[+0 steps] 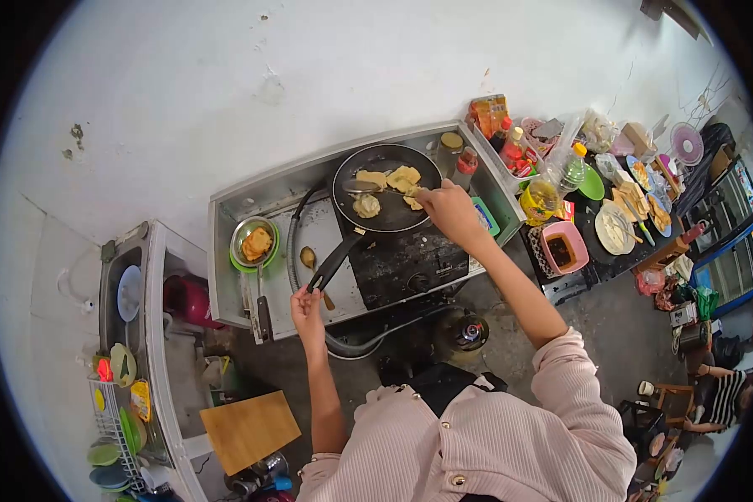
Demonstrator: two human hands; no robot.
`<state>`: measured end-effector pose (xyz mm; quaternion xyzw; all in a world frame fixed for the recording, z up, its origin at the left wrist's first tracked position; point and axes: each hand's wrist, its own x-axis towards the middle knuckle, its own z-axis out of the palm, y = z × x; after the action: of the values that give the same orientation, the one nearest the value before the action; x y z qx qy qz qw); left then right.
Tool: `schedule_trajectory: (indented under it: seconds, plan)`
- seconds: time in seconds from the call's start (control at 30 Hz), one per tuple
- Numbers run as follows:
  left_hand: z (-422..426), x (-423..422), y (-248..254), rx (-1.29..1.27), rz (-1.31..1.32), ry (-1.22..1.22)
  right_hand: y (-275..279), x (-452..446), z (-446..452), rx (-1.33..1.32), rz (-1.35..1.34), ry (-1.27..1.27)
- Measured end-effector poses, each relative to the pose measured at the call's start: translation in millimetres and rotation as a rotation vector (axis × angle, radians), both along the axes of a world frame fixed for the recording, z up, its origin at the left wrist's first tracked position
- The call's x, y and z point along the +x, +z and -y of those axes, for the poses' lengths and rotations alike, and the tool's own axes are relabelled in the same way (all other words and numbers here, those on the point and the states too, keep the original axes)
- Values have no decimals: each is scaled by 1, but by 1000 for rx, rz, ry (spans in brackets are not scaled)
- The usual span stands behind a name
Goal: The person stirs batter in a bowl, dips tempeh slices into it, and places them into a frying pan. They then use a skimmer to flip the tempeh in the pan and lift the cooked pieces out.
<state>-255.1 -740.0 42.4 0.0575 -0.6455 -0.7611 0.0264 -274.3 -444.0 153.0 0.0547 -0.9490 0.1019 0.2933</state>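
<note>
A black frying pan (380,219) sits on the stove (414,272), with several yellowish pieces of food (403,177) in it. At the end of its handle, my left hand (308,314) is closed with the fingertips around the grip. My right hand (453,216) is over the pan's right rim, closed on a metal spoon (361,186). The spoon's bowl reaches across the pan to the food on the left side; part of its handle is hard to make out. Left of the pan, a strainer (253,226) holds browned fried pieces over a green bowl.
A wooden-handled spoon (308,258) lies beside the curved gas hose (293,243). Right of the stove stand a sauce bottle (465,166), a jar (449,151), an oil bottle (540,199) and a pink bowl (564,246). A person in stripes (719,397) is at far right.
</note>
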Motion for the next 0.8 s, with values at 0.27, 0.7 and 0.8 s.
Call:
schedule_trajectory:
  seconds: [0.27,0.7,0.8]
  plan:
    - [1,0,0,10,-8,-24,22,18,-17,21,98,-33]
    - [1,-1,2,-16,-3,-14,-9,-11,-51,-117,-2,6]
    - [2,1,1,-16,9,-20,-13,-13,-57,-70,5,-22]
